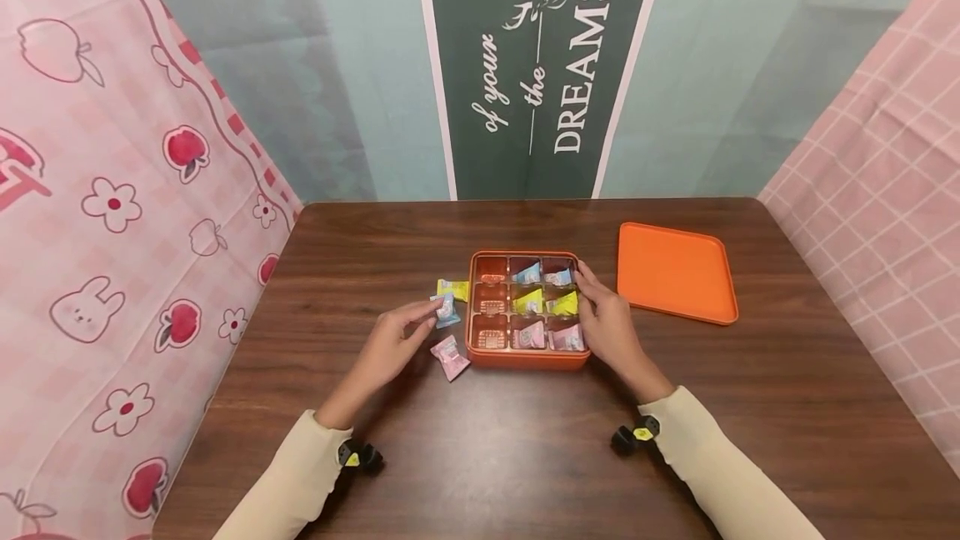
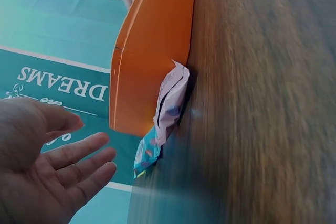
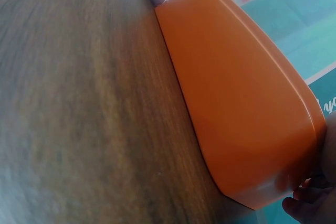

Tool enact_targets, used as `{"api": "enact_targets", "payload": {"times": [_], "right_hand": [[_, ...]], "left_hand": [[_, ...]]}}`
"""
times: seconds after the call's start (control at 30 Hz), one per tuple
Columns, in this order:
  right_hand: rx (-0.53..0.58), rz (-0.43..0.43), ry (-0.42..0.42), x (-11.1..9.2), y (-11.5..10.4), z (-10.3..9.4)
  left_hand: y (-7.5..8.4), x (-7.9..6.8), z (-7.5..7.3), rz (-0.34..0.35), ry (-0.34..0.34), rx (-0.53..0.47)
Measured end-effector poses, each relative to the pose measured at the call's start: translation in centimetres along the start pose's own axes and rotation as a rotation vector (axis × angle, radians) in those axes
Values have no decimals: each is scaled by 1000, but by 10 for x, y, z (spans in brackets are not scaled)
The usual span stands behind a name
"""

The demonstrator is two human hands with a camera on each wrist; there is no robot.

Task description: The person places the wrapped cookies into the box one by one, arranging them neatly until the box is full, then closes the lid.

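Observation:
An orange box (image 1: 528, 361) with a divided insert holds small wrapped candies in its middle and right columns: blue at the back, yellow (image 1: 528, 302) midway, pink (image 1: 529, 335) in front. Left of it lie a yellow candy (image 1: 452, 289), a blue candy (image 1: 447, 312) and a pink candy (image 1: 450, 357). My left hand (image 1: 393, 340) reaches to the blue candy, fingertips overlapping it in the head view. In the left wrist view its fingers are spread and hold nothing, beside the blue wrapper (image 2: 148, 153). My right hand (image 1: 609, 323) holds the box's right side at the rim.
An orange lid (image 1: 675, 272) lies on the wooden table (image 1: 495, 448) at the back right. Printed cloths hang behind the table and along both sides. A small black camera is strapped at each wrist.

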State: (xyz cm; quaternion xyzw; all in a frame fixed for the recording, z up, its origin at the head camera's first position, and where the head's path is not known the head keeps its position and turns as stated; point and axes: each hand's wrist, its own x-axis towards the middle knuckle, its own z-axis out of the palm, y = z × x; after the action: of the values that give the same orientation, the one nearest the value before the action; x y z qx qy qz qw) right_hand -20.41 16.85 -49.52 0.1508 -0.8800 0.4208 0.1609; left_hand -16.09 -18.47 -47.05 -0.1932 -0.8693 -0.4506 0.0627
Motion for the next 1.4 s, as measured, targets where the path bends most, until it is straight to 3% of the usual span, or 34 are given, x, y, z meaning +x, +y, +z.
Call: {"api": "enact_targets", "payload": {"times": [0.17, 0.3, 0.47, 0.63, 0.7, 0.9, 1.4], "right_hand": [[10, 5, 2, -1, 2, 0], [11, 6, 3, -1, 2, 0], [14, 8, 4, -1, 2, 1], [19, 15, -1, -1, 2, 1], [22, 19, -5, -1, 2, 1], [16, 19, -3, -1, 1, 0], [16, 16, 0, -1, 3, 1]], "left_hand": [[0, -5, -3, 0, -61, 57], [0, -7, -4, 2, -160, 90], [-1, -9, -3, 39, -284, 109], [-3, -11, 0, 111, -357, 106], [-4, -12, 1, 131, -375, 100], [-3, -13, 2, 87, -412, 86], [-6, -17, 5, 80, -427, 105]]}}
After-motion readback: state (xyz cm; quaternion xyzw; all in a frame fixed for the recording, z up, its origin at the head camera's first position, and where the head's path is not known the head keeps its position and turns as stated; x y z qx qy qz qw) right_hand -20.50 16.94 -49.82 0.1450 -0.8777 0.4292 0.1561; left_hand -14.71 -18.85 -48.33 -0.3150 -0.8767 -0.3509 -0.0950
